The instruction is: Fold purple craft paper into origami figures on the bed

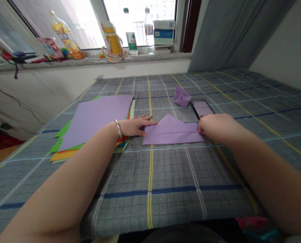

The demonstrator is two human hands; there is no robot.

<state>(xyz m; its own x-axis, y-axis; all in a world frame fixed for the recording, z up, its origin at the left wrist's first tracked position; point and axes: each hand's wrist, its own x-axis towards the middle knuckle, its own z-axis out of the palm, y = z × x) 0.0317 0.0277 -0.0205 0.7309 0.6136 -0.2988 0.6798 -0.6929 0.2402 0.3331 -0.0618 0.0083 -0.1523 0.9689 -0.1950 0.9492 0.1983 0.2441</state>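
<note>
A folded sheet of purple paper [172, 130] lies flat on the checked cloth, with a pointed peak along its far edge and a long strip folded across its near part. At its left end rests my left hand [137, 125], fingers stretched out and thumb apart, touching the paper. A silver bangle circles that wrist. My right hand [213, 125] is closed at the paper's right end, its fingertips gripping or pressing the edge. Just beyond stands a small folded purple paper shape [182, 96]. Beside the right hand lies a phone [203, 108] with its screen lit, partly covered by the hand.
Left of my hands is a stack of coloured paper [99, 118], purple on top, with green, orange and red edges showing. The cloth-covered surface [170, 175] ends near my body. Bottles, boxes and a yellow flask [113, 40] line the windowsill behind.
</note>
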